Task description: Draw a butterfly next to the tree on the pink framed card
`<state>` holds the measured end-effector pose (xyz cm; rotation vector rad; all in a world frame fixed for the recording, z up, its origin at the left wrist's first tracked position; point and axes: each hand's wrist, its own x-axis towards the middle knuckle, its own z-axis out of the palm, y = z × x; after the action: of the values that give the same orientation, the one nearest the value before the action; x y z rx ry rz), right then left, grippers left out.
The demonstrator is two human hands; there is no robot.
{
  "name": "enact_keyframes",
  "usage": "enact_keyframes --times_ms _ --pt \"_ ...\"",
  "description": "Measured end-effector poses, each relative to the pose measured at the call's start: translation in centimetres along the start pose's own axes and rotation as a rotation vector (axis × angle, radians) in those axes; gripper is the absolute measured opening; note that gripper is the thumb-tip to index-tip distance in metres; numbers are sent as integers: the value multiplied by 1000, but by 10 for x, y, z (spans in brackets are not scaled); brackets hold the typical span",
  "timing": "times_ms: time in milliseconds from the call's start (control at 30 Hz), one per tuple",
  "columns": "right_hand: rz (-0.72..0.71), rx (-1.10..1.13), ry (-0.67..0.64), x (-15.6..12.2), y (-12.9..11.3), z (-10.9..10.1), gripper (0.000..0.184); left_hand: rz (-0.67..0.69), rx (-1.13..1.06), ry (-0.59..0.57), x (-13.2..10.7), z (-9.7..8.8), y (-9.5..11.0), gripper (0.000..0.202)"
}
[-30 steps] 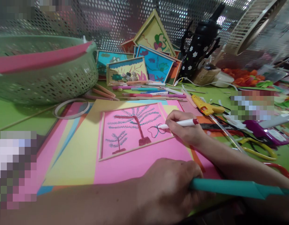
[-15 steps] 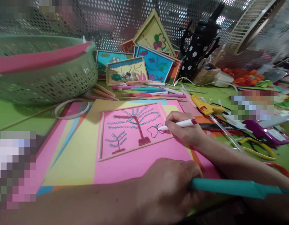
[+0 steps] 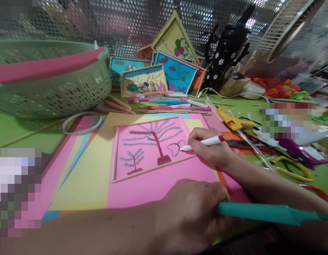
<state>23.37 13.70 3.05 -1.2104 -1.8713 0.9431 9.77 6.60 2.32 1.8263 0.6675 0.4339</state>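
Observation:
My right hand (image 3: 215,154) pinches a white marker with a dark red end (image 3: 211,140). Its tip rests at the lower edge of a butterfly outline (image 3: 174,149) on pink paper (image 3: 142,193). Beside the butterfly are a large tree drawing (image 3: 160,147) and a smaller one (image 3: 134,163), both with brown trunks and green leaves. Thin wooden sticks frame the picture (image 3: 114,159). Closer to me, my left hand (image 3: 193,209) is closed around a teal marker (image 3: 259,212) that points right, over my right forearm.
Coloured sheets (image 3: 81,177) lie under the picture. Several markers (image 3: 166,102) lie behind it. A green basket (image 3: 73,94) and tape roll (image 3: 64,125) sit left. Small framed pictures (image 3: 177,72) lean at the back. A yellow glue gun (image 3: 230,120) and scissors (image 3: 302,173) lie right.
My right hand and the white marker have shifted slightly downward; the tip has moved from the butterfly's middle to its lower edge. My left hand looks nearly still.

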Motion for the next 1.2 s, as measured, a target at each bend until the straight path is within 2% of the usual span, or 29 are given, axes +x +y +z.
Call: enact_keyframes --times_ms 267,800,1200 --pt "56 -1 32 2 6 1 17 13 13 -4 0 1 -3 22" --pt "-7 -16 -15 0 -1 -2 14 24 -2 7 0 2 -2 23" --pt "8 -62 -68 -1 -2 -2 14 14 -11 3 -1 0 -3 24"
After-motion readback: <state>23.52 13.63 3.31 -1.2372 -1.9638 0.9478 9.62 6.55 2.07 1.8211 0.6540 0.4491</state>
